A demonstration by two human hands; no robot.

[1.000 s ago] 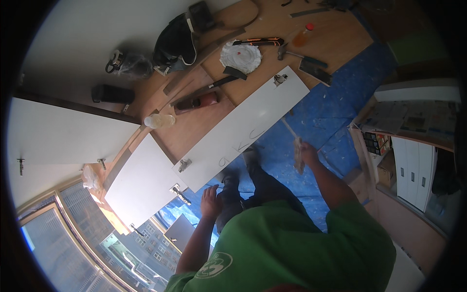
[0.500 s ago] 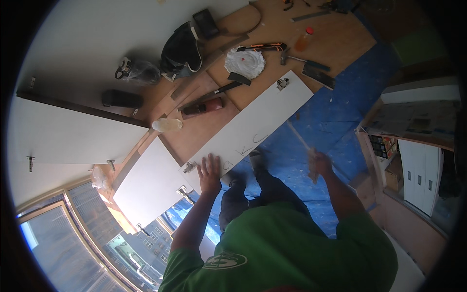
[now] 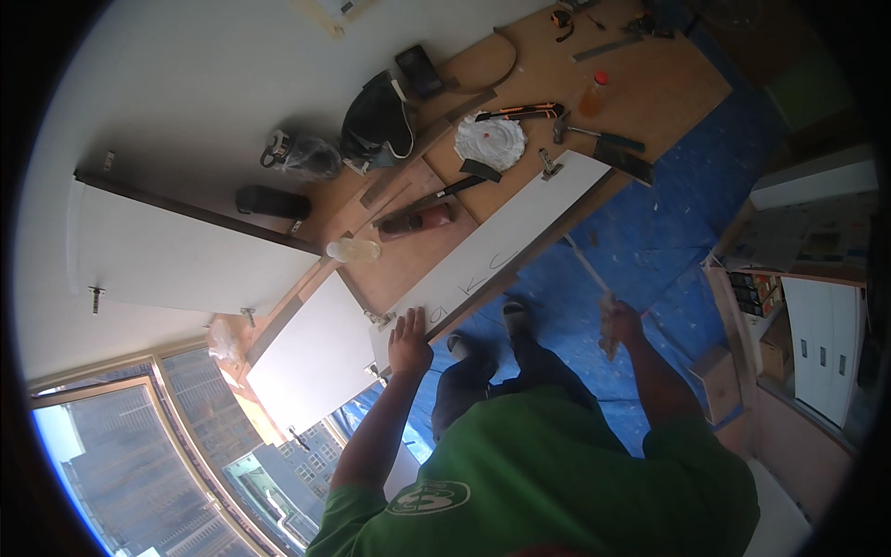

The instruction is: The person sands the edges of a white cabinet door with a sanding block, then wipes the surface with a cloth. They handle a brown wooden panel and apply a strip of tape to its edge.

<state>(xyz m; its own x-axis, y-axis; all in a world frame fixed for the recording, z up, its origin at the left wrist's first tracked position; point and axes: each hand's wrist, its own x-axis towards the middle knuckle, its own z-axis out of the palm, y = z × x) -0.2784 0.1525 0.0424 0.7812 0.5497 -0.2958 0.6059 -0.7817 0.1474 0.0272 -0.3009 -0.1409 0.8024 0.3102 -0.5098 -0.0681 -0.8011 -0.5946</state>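
My left hand (image 3: 409, 343) rests with fingers extended on the near edge of a long white panel (image 3: 506, 232) with metal hinges at both ends and handwriting on it. My right hand (image 3: 624, 323) is closed on a long, thin pale tool (image 3: 589, 268), too blurred to identify, held over the blue sheeting beside the panel. A wider white board (image 3: 302, 343) lies left of the long panel. A pale plastic bottle (image 3: 353, 250) and a pink-and-dark object (image 3: 414, 219) sit just beyond them.
The wooden worktop (image 3: 687, 93) holds a hammer (image 3: 603, 136), utility knife (image 3: 518, 111), crumpled white round item (image 3: 489, 144), red-capped bottle (image 3: 592, 97) and black bag (image 3: 376, 121). A window (image 3: 107, 455) is at lower left, a white cabinet (image 3: 817, 343) at right, blue floor sheeting (image 3: 677, 213) between.
My left hand has moved up from beside my legs onto the long panel's edge. My right hand with the tool has shifted slightly right and down. The view has shifted, moving the scene rightward.
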